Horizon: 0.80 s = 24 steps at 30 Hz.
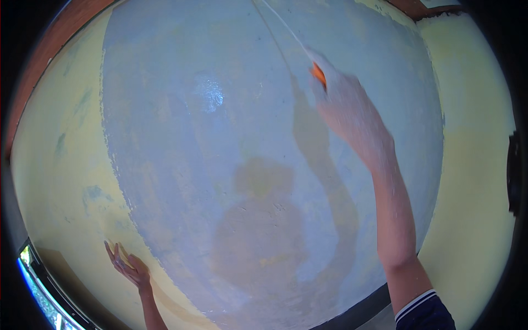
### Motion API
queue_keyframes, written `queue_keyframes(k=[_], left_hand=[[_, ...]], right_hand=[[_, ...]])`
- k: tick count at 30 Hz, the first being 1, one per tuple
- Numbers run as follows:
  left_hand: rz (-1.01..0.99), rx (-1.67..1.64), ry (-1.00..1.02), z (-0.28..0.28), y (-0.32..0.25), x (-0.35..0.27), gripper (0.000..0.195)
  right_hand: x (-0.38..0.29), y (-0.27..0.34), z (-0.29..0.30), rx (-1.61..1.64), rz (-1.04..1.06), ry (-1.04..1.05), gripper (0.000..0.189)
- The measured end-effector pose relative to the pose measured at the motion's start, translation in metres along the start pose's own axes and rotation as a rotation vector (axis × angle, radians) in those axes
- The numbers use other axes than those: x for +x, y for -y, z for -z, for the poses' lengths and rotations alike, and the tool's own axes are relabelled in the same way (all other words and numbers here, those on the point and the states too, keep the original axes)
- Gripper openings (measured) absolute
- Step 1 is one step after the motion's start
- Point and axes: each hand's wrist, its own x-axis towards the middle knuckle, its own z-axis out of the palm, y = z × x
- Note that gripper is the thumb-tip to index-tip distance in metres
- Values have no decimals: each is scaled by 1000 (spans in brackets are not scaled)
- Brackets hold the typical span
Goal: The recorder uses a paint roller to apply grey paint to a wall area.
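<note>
My right hand, speckled with pale paint, is raised in front of a wall and closed around an orange handle. From that handle a thin pale rod runs up and left past the top edge, so the tool's head is hidden. Behind it, a broad blue-grey painted area covers the middle of the wall. My left hand is at the lower left with fingers spread and nothing in it. It is over the yellow strip of wall; whether it touches the surface I cannot tell.
A glossy patch shines on the blue-grey paint. More yellow wall lies to the right, with a dark object at the rim. Reddish-brown trim borders the upper left. A dark-framed window is at the lower left.
</note>
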Motion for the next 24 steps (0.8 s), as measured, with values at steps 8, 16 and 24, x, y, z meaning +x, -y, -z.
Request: queue_keyframes(k=[8,16,24], left_hand=[[51,-120,-16,-2,-12,41,41],[71,-216,-80,-29,-32,69,40],[30,-203,-94,-32,-32,67,41]], right_hand=[[-103,-37,-15,64,-57,88,47],[43,-27,-7,6,73,-57,46],[-5,-38,5,-12,-59,72,46]])
